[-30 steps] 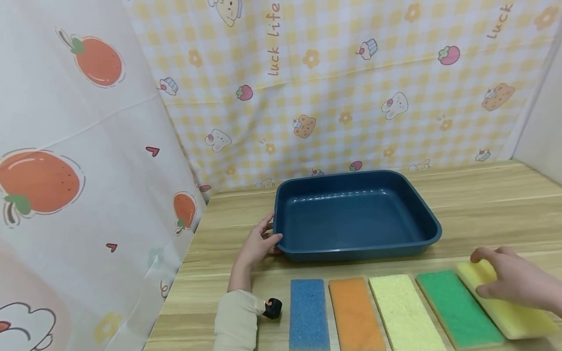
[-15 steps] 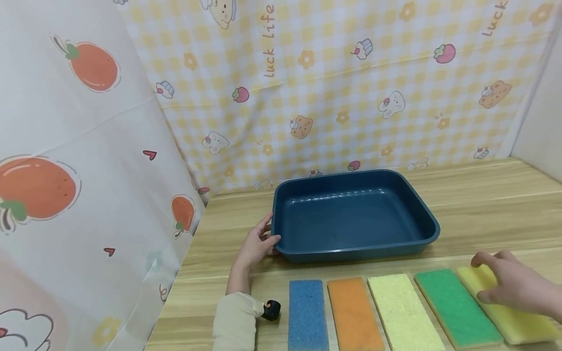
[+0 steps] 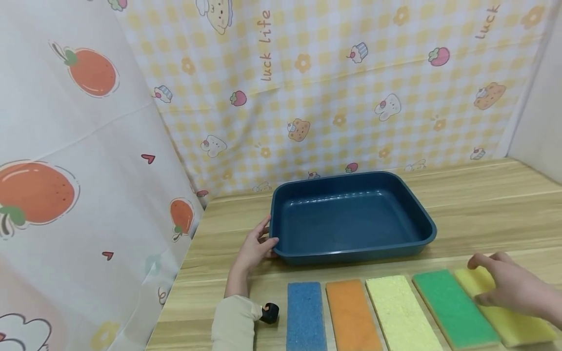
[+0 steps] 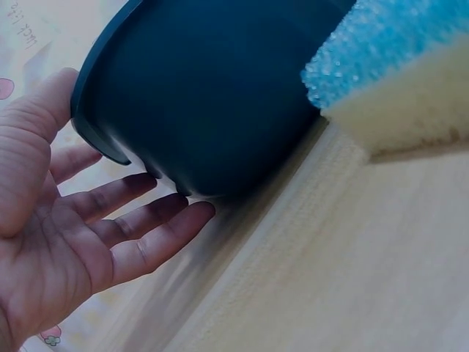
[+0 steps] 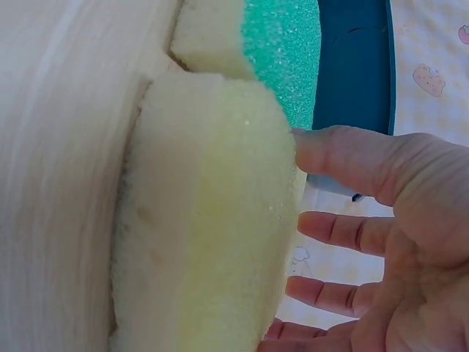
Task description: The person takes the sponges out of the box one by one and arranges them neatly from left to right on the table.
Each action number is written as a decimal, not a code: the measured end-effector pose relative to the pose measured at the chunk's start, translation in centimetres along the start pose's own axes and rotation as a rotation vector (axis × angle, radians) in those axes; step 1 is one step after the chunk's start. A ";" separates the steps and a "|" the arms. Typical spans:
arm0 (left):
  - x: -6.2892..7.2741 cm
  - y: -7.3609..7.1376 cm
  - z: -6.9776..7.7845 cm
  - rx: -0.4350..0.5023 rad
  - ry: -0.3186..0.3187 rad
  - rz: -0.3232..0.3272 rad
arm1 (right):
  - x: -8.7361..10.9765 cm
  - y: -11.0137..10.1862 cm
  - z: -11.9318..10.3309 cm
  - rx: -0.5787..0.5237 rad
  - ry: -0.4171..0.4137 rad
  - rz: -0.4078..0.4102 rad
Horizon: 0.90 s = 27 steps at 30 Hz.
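Observation:
A dark blue rectangular baking pan (image 3: pixel 351 253) stands on the wooden table. My left hand (image 3: pixel 254 248) is at its left end, thumb at the rim and fairly straight fingers (image 4: pixel 165 238) against the outer wall. At the far right, my right hand (image 3: pixel 511 285) is over a yellow sponge (image 3: pixel 522 324), its fingers spread. In the right wrist view the thumb (image 5: pixel 344 158) touches the sponge's upper edge. Left of it lie a green sponge (image 3: pixel 456 309), a pale yellow sponge (image 3: pixel 404 312), an orange sponge (image 3: pixel 353 314) and a blue sponge (image 3: pixel 306 317), side by side.
Behind the pan hangs a yellow checked cloth (image 3: pixel 325 97). A white cloth with fruit prints (image 3: pixel 118 136) hangs at the left, and a pale wall (image 3: pixel 540 112) stands at the right. A black device (image 3: pixel 270 313) is at the left sleeve.
The yellow sponge under my right hand has settled slightly lower, next to the green one. My left hand stays at the pan. The head view has shifted a little.

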<state>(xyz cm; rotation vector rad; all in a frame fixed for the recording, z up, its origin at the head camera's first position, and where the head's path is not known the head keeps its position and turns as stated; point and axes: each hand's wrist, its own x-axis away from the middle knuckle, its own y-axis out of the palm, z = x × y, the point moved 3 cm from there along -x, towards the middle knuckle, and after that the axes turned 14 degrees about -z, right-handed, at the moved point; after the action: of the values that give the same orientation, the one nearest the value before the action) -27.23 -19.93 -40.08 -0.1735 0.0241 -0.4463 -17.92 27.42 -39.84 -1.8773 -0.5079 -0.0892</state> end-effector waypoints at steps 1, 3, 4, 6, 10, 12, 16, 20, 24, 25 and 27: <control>0.0 0.0 0.0 -0.007 0.003 -0.004 | 0.0 0.0 0.0 0.000 -0.001 -0.002; 0.0 -0.1 0.0 -0.012 0.000 -0.005 | -0.1 0.0 0.0 0.003 0.002 -0.008; 0.0 -0.1 0.0 -0.016 -0.003 -0.006 | -0.1 0.1 0.0 0.004 0.005 -0.012; 0.1 -0.2 -0.1 -0.028 -0.006 -0.004 | -0.4 0.1 0.0 0.010 0.008 -0.021; 0.2 -0.5 -0.3 -0.036 -0.017 0.007 | -1.2 0.2 0.0 0.020 0.001 -0.016; 0.3 -0.6 -0.4 -0.036 -0.015 0.014 | -1.5 0.2 0.0 0.030 -0.013 -0.004; 0.6 -0.8 -0.8 -0.036 -0.020 0.039 | -2.2 0.4 -0.2 0.058 -0.048 0.011; 0.9 -1.0 -1.1 -0.033 -0.018 0.056 | -2.7 0.4 -0.7 0.079 -0.069 0.015; 0.5 -2.1 -0.7 -0.072 0.004 0.063 | -3.3 0.3 -1.8 0.061 -0.075 0.006; 0.4 -2.4 -0.5 -0.093 0.004 0.067 | -3.6 0.3 -2.1 0.056 -0.078 0.007; 0.1 -3.2 0.1 -0.144 -0.005 0.072 | -4.0 0.2 -2.7 0.051 -0.086 0.012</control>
<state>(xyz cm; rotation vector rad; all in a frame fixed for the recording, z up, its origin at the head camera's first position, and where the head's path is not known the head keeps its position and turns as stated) -28.52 -22.82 -39.48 -0.3143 0.0570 -0.3728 -20.97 23.71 -40.20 -1.8395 -0.5526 0.0121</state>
